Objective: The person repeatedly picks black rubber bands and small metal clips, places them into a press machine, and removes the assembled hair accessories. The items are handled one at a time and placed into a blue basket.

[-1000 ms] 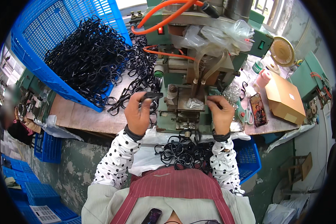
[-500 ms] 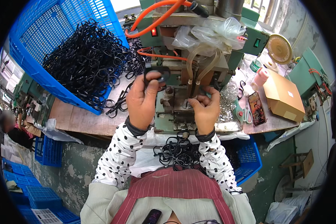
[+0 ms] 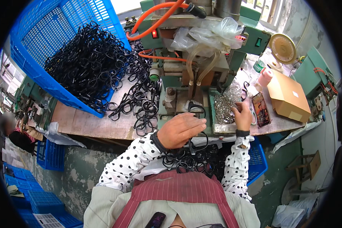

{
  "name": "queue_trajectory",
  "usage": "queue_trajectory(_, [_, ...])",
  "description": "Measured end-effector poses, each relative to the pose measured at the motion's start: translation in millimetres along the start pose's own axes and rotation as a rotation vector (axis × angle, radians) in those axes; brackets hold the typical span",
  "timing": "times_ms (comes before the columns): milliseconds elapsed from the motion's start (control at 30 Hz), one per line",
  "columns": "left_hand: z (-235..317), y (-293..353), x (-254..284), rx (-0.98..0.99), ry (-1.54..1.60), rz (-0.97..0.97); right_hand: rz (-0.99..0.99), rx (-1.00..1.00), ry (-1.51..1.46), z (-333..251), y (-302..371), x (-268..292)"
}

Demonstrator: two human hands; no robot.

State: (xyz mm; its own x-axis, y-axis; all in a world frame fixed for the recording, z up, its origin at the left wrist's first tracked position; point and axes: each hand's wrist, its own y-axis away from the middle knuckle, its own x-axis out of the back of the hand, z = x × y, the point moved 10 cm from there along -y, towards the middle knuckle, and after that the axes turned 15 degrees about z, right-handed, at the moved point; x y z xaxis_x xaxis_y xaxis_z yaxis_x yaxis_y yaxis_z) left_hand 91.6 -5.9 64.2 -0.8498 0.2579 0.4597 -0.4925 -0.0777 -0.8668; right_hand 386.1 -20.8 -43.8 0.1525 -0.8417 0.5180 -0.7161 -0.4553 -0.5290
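Observation:
My left hand [image 3: 181,130] is in front of the machine's die, back upward, fingers stretched out to the right. One black looped strap piece [image 3: 196,105] shows just beyond its fingers, at the die. Another black looped piece [image 3: 200,147] hangs below them, over the pile on my lap; the fingers partly hide where these pieces run. My right hand [image 3: 243,117] is at the right edge of a tray of small shiny metal parts [image 3: 223,110]. Its thumb and fingertips are pinched together, and whatever is between them is too small to make out.
A green press [image 3: 171,85] with orange hoses stands ahead. To its left, a blue crate [image 3: 30,62] holds many black loops, some spilling onto the table. At right are a phone [image 3: 261,110], scissors [image 3: 253,117] and a cardboard box [image 3: 288,97]. More black loops [image 3: 178,157] lie on my lap.
My left hand has come down and right from beside the press to the die's front, its fingers straightening. My right hand has left the die and moved right to the metal parts.

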Motion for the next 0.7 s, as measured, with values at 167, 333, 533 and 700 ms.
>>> queue_trajectory(167, [4,-2,3,-0.023,0.015,0.043,-0.219,0.202,0.512,-15,34,7])
queue_trajectory(333, [7,-4,-2,-0.042,0.001,-0.009,0.052,0.128,0.141,-3,26,2])
queue_trajectory(533, [10,1,26,-0.151,-0.193,-0.022,0.203,-0.003,-0.175,0,27,-1])
queue_trajectory(700, [-104,51,91,0.316,-0.567,0.354,0.277,0.076,-0.053,-13,36,8])
